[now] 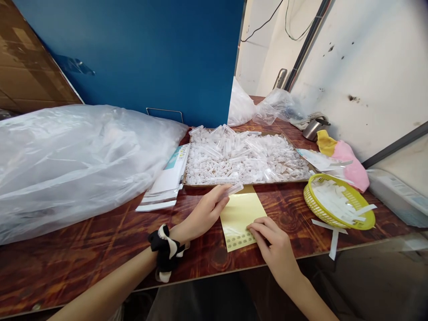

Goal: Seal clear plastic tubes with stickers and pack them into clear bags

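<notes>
I have my right hand (276, 243) at the yellow sheet's (242, 213) dotted rows on the tabletop (200, 261), its grip narrow, though I cannot tell whether it holds anything, while farther off my left hand (203, 211) holds a tube (235, 189) before a tray (287, 182) heaped with clear tubes (245, 149).

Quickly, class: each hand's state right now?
Left hand: closed, holding a clear plastic tube.
Right hand: closed at a yellow rectangular paper sheet; held item unclear.
</notes>
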Demonstrator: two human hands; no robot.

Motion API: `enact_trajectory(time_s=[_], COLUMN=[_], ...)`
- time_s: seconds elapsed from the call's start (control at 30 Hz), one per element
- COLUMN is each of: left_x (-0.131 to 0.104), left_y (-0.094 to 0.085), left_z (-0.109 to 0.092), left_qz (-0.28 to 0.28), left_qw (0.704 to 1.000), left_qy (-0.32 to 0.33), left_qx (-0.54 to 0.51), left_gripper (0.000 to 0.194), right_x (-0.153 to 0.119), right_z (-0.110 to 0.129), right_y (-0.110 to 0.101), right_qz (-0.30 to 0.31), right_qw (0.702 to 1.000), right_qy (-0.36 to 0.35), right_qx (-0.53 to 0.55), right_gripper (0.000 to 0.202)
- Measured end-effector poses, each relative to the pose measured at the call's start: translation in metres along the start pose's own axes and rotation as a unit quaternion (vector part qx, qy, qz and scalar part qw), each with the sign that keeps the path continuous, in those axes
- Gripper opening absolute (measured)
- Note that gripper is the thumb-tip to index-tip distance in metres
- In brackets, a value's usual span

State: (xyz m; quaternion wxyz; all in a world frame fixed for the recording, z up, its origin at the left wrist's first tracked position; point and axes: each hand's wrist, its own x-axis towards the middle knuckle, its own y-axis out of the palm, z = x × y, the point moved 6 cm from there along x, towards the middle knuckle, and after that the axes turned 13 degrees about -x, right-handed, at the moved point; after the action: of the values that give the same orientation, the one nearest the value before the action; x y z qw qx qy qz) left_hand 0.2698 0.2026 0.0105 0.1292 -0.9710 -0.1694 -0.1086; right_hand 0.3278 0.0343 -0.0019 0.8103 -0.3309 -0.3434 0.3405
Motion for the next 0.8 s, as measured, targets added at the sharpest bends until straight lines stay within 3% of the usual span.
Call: enact_trajectory(time_s=[0.3,0.53,0.8], left_x=[0.0,0.001,0.0], left_y=[0.002,0.004,0.003], left_z=[-0.001,-0.001,-0.002], left_qz=[0.01,0.024,0.021], left_qw=[1.0,1.0,1.0], left_qy=[0.009,0.007,-0.001], left_qx=[-0.008,0.007,0.018], left_gripper=[0.03,0.031,0.029], right_x=[0.001,-0.012,-0.006], right_z=[0.001,0.01,0.007], right_y=[-0.001,0.004,-0.002], right_qz=[0.022,-0.017,-0.034], right_qw=[1.0,0.996,0.999], right_qy=[0.011,-0.047,-0.003], right_qx=[-0.007,-0.079,-0.026], right_gripper=[0.017,0.024,0.015])
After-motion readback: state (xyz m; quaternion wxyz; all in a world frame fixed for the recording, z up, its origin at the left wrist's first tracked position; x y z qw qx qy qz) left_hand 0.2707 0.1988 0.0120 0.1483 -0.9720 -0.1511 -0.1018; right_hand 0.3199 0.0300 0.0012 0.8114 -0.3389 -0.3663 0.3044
